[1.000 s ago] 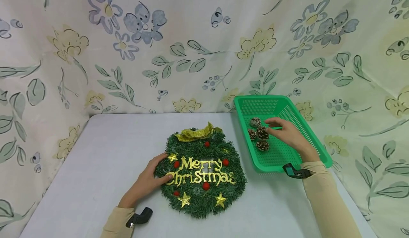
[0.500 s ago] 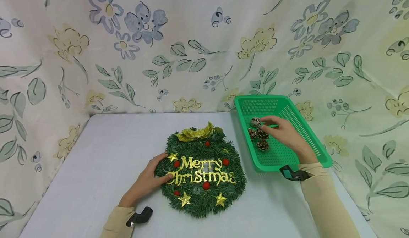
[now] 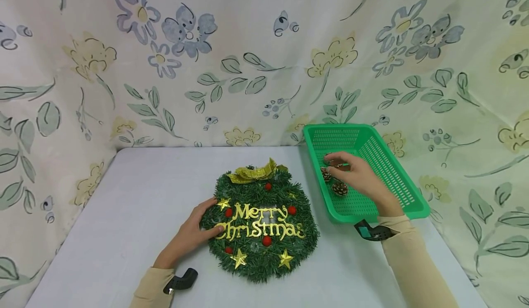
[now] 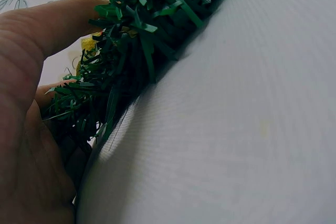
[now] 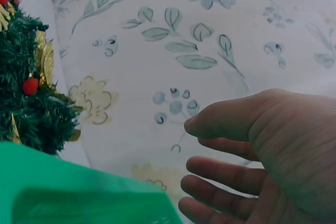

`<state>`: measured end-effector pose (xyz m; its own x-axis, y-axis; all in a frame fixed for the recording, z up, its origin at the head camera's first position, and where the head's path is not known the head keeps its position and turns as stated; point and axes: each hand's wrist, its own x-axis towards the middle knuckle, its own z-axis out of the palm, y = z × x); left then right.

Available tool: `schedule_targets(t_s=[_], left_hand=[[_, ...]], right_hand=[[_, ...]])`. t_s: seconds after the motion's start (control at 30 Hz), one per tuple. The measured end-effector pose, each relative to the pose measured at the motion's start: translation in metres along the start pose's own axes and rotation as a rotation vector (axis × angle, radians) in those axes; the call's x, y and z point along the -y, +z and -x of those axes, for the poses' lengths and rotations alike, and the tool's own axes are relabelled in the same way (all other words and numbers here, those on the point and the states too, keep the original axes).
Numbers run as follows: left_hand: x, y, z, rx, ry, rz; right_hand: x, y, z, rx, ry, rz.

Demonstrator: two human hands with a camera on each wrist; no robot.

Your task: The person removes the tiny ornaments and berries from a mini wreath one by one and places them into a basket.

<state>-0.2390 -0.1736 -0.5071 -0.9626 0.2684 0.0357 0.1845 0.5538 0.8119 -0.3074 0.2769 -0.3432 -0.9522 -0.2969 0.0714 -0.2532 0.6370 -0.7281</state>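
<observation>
A green wreath (image 3: 260, 262) with gold "Merry Christmas" lettering, red balls and gold stars lies on the table. My left hand (image 3: 188, 234) grips its left edge, thumb on top near the lettering; the left wrist view shows the thumb over the green tinsel (image 4: 152, 35). Over the left part of the green basket (image 3: 372, 207), my right hand (image 3: 359, 177) hovers above the pine cones with fingers slightly bent. One pine cone (image 3: 340, 188) shows below the hand, another (image 3: 326, 174) beside the fingertips; others are mostly hidden. In the right wrist view nothing shows between the fingers.
The basket stands at the table's back right, close to the wreath's right side. A floral cloth (image 3: 231, 106) hangs behind and beside the white table (image 3: 124, 198). A gold bow (image 3: 254, 173) tops the wreath.
My right hand has moved left across the basket, over the pine cones, covering more of the upper ones. The left hand and the wreath have stayed in place.
</observation>
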Motion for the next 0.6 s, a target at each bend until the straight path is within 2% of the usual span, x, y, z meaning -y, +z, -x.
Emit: schedule_targets(t_s=[0.37,0.6], left_hand=[[-0.001,0.000,0.000,0.009,0.001,0.020],[0.000,0.000,0.001,0.008,0.003,0.020]], right_hand=[[0.014,0.015,0.001,0.036,-0.075,-0.003],[0.016,0.023,-0.001,0.035,-0.077,-0.008]])
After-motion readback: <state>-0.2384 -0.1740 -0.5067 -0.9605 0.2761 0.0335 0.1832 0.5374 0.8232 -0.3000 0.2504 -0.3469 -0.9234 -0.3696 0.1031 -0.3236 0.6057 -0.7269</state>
